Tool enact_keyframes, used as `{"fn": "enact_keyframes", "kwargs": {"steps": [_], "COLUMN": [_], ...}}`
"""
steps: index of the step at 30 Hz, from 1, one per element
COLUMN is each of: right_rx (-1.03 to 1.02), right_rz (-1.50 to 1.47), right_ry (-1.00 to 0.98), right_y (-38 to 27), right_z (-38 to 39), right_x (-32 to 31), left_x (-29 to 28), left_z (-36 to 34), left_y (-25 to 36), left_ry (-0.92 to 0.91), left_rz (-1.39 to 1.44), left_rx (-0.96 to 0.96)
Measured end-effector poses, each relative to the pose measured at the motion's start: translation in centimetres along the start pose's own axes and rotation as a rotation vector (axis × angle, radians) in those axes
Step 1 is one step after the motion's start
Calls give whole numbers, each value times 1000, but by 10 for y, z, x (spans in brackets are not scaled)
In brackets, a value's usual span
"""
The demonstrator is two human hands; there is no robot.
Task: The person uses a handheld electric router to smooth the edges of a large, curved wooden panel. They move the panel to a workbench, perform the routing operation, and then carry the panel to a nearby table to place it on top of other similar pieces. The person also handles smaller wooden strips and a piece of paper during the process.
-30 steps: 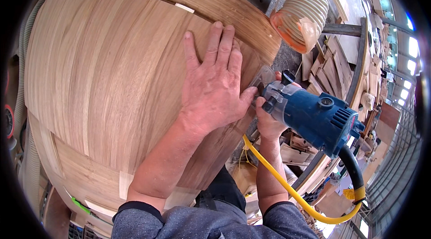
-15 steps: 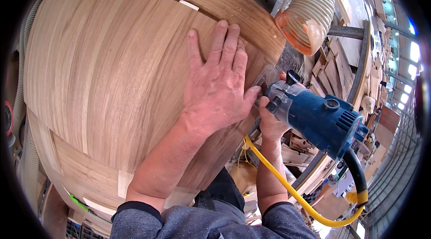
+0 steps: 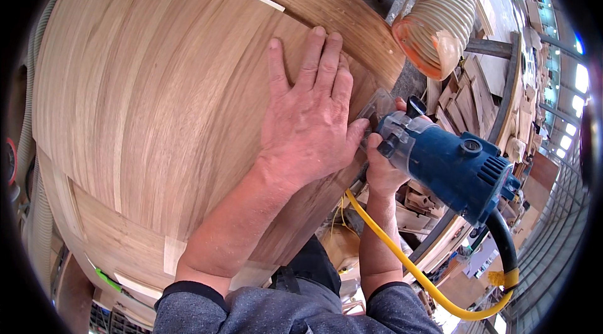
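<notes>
A large round panel of glued light wood strips [image 3: 157, 102] fills the left and centre of the view. My left hand [image 3: 308, 120] lies flat on it near its right edge, fingers spread and pointing up. My right hand [image 3: 384, 167] grips the clear base of a blue trim router [image 3: 452, 167], which is pressed against the panel's right edge. A black cord and a yellow cable [image 3: 433, 284] run from the router's rear down and back toward me.
A ribbed beige dust hose [image 3: 440, 14] hangs open-ended at the upper right, just above the router. Stacked wood offcuts [image 3: 471, 102] and curved frames lie beyond the panel's edge. Grey hoses [image 3: 34, 208] run down the far left. Windows line the right rim.
The router and my right hand have slid slightly up along the panel's right edge. My left hand stays flat on the wood and has shifted a little with it.
</notes>
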State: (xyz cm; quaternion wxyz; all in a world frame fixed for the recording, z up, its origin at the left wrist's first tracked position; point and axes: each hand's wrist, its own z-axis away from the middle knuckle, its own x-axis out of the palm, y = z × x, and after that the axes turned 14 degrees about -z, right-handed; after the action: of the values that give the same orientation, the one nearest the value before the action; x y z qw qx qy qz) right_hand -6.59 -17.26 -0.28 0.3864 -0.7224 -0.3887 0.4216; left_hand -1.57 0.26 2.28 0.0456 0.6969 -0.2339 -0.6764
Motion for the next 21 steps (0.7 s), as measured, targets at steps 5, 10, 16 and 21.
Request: {"fn": "enact_keyframes", "kwargs": {"steps": [5, 10, 16, 21], "right_rx": [-36, -43, -11, -19], "right_rz": [26, 47, 24, 54], "right_ry": [-4, -23, -6, -35], "right_y": [6, 5, 3, 1], "right_z": [-1, -2, -3, -6], "right_x": [0, 1, 3, 2], "left_x": [-1, -1, 1, 0], "left_z": [0, -1, 0, -1], "left_y": [-1, -1, 0, -1], "left_ry": [4, 0, 3, -7], "left_rz": [-5, 6, 9, 2], "left_rx": [-4, -8, -6, -6]}}
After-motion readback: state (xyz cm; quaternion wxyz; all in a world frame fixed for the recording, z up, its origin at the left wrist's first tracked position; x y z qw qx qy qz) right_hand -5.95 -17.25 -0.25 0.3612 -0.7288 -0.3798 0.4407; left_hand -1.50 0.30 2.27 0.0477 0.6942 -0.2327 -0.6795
